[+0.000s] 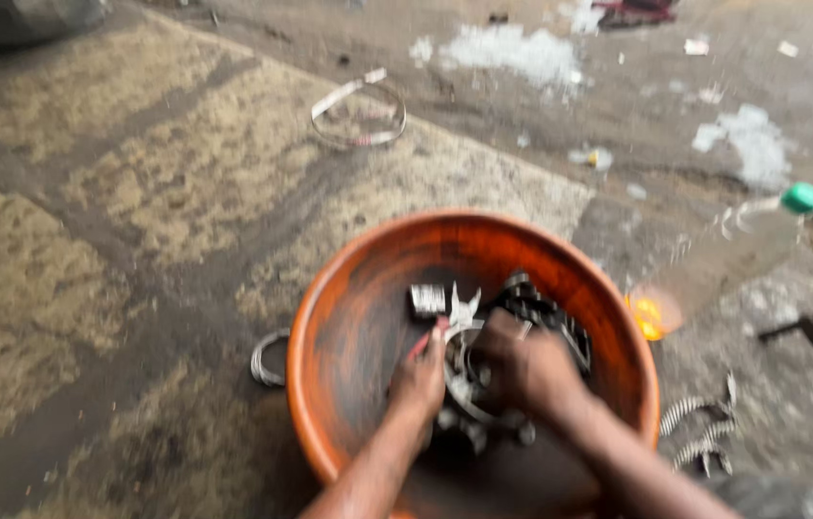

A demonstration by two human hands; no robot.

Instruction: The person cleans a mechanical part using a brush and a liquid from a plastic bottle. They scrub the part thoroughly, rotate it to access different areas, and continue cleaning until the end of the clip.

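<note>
Your 2 hands work inside the orange basin (329,317) on the floor. Your left hand (420,377) has its grip closed on a red-handled tool (425,338), touching the metal part (469,380) at the basin's middle. Your right hand (522,365) presses on that part, fingers curled over it; blur hides how tight. Springs (700,428) lie right of the basin, a ring (267,360) left. Farther off lies a green-capped bottle (743,240).
</note>
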